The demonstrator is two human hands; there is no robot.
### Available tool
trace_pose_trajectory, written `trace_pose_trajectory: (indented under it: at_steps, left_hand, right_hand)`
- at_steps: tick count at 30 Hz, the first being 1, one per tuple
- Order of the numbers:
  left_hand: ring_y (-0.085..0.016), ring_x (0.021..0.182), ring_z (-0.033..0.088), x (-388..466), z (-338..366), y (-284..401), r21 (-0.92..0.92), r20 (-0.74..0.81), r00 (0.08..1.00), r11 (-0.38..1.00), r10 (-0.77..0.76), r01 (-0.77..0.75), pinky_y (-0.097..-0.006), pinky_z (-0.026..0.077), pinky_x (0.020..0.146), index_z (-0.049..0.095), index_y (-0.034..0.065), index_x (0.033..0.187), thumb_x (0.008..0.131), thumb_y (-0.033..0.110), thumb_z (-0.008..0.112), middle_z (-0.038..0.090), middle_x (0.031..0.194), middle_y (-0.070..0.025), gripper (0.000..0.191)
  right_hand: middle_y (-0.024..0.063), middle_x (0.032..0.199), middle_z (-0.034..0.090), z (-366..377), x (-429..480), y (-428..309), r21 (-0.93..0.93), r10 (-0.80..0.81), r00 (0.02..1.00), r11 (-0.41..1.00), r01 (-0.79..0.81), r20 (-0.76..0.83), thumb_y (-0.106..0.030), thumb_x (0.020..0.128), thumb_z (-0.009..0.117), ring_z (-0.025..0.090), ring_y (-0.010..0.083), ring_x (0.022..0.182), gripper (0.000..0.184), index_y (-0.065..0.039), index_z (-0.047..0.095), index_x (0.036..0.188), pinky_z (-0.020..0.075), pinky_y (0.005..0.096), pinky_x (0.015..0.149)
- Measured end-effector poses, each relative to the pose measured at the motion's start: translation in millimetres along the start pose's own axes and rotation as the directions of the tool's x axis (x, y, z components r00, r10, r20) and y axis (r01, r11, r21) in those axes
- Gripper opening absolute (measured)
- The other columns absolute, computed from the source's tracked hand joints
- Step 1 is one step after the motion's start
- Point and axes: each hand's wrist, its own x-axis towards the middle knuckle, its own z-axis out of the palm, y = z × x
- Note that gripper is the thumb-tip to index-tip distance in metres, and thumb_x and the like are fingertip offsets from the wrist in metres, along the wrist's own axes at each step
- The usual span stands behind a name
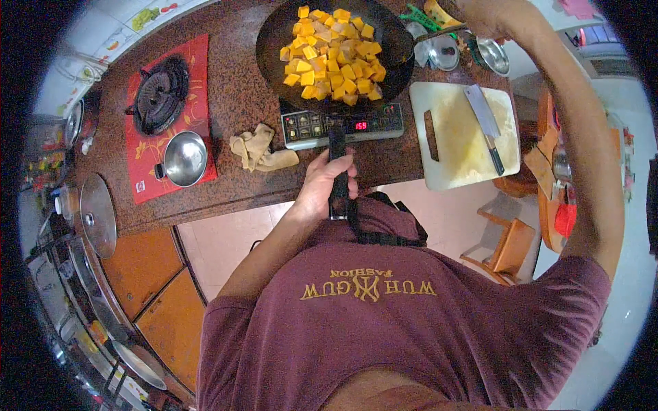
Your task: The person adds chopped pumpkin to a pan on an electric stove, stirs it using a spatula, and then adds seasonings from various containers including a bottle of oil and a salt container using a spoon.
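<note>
My left hand (pixel 330 180) grips the black handle (pixel 337 138) of a dark wok (pixel 396 56). Orange-yellow cubes that look like pumpkin (pixel 334 61) are heaped inside it. Beneath the wok is an induction cooker (pixel 308 131), its panel lit with red digits. At the upper right my right hand (pixel 486 20) is closed on a thin, long-handled utensil (pixel 442 33), which points left towards the wok's rim. Its fingers are partly hidden at the picture's edge. Just below this hand are a metal bowl (pixel 493 55) and a small round metal lid or dish (pixel 443 53).
A cleaver (pixel 481 110) lies on a white cutting board (pixel 424 95) to the right. Left of the cooker are a crumpled tan cloth (pixel 259 149) and a red mat (pixel 139 174) bearing a black burner grate (pixel 162 95) and a steel bowl (pixel 185 158). A glass lid (pixel 98 216) stands further left.
</note>
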Motion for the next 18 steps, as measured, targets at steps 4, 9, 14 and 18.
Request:
trace_pose_trajectory:
  at_steps: [4, 9, 14, 18]
  left_hand:
    - [-0.014, 0.052, 0.054, -3, -2, 8, 0.020, 0.035, 0.998, 0.998, -0.054, 0.053, -0.0300, 0.046, 0.046, 0.051, 0.0069, 0.107, 0.088, 0.016, 0.064, 0.054, 0.071, -0.0023, 0.024]
    - [-0.013, 0.047, 0.049, -4, -10, 20, 0.050, 0.034, 0.988, 0.988, -0.149, 0.147, -0.0292, 0.043, 0.043, 0.050, 0.0075, 0.102, 0.088, 0.014, 0.063, 0.051, 0.067, -0.0013, 0.020]
    - [-0.013, 0.045, 0.048, -7, -6, 24, 0.098, -0.029, 0.988, 0.983, -0.152, 0.154, -0.0297, 0.042, 0.040, 0.050, 0.0058, 0.101, 0.086, 0.012, 0.064, 0.051, 0.067, -0.0018, 0.022]
    - [-0.013, 0.045, 0.048, -8, -1, 24, 0.077, -0.064, 0.988, 0.986, -0.143, 0.148, -0.0296, 0.042, 0.039, 0.050, 0.0052, 0.101, 0.085, 0.011, 0.065, 0.051, 0.066, -0.0019, 0.023]
  right_hand:
    - [0.0256, 0.093, 0.066, 107, 98, 70, 0.135, -0.177, 0.931, 0.964, 0.229, -0.319, -0.031, 0.087, 0.060, 0.066, 0.0363, 0.084, 0.039, 0.006, 0.059, 0.101, 0.0508, 0.0453, 0.076]
    - [0.0209, 0.082, 0.065, 197, 160, 87, 0.478, -0.262, 0.956, 0.828, 0.294, -0.134, -0.029, 0.087, 0.060, 0.063, 0.0323, 0.075, 0.033, 0.004, 0.062, 0.090, 0.0479, 0.0411, 0.069]
    - [0.0206, 0.077, 0.062, 215, 160, 20, 0.499, -0.388, 0.807, 0.641, 0.583, -0.445, -0.029, 0.085, 0.059, 0.061, 0.0327, 0.070, 0.032, 0.002, 0.064, 0.078, 0.0460, 0.0446, 0.064]
    - [0.0206, 0.081, 0.063, 220, 148, -7, 0.403, -0.285, 0.823, 0.763, 0.506, -0.492, -0.033, 0.088, 0.055, 0.062, 0.0368, 0.075, 0.033, -0.002, 0.065, 0.081, 0.0465, 0.0477, 0.065]
